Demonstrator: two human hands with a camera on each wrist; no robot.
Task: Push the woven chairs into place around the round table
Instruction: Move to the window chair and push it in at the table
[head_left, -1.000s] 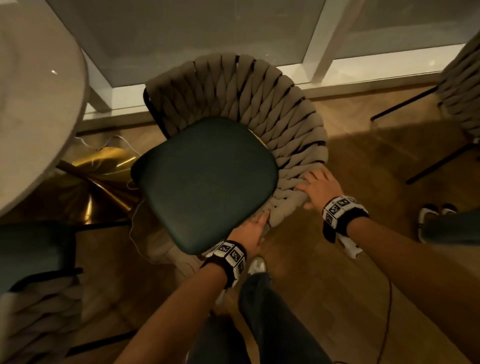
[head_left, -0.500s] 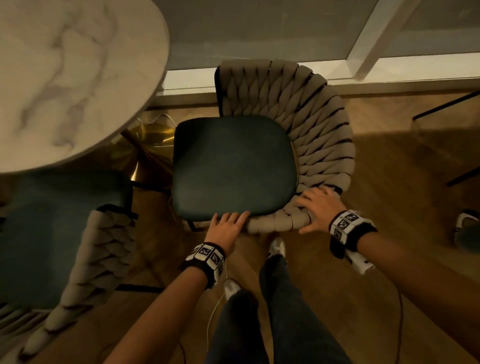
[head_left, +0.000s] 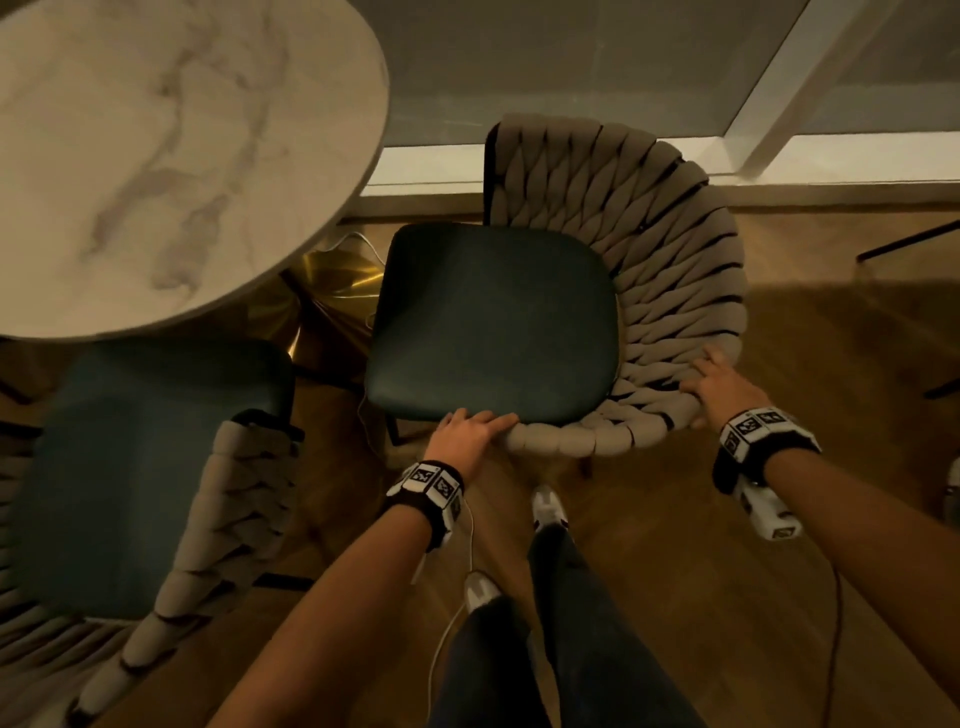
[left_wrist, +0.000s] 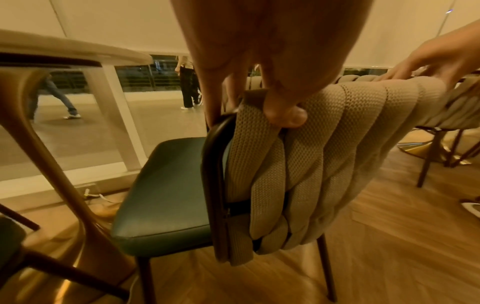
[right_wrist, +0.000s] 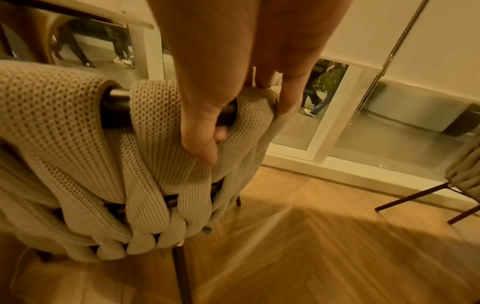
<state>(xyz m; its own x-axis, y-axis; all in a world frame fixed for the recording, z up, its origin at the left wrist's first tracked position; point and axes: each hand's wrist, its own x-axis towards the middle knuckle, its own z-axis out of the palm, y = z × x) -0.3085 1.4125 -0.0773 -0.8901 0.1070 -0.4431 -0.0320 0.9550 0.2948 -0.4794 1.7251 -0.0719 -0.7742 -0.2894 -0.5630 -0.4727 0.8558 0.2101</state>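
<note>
Mid-push on the woven chair: left hand and right hand both clamped on its backrest rim. Seat just beside the round marble worktop, not yet under. Next: probably slide toward the gold pedestal.

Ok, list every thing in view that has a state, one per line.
Beige woven chair with dark green seat: upright, beside the table, seat not yet under it.
Second woven chair: seat front tucked under the tabletop.
Round white marble table: upright.
Left hand: grips chair's backrest end.
Right hand: grips backrest rim.
</note>
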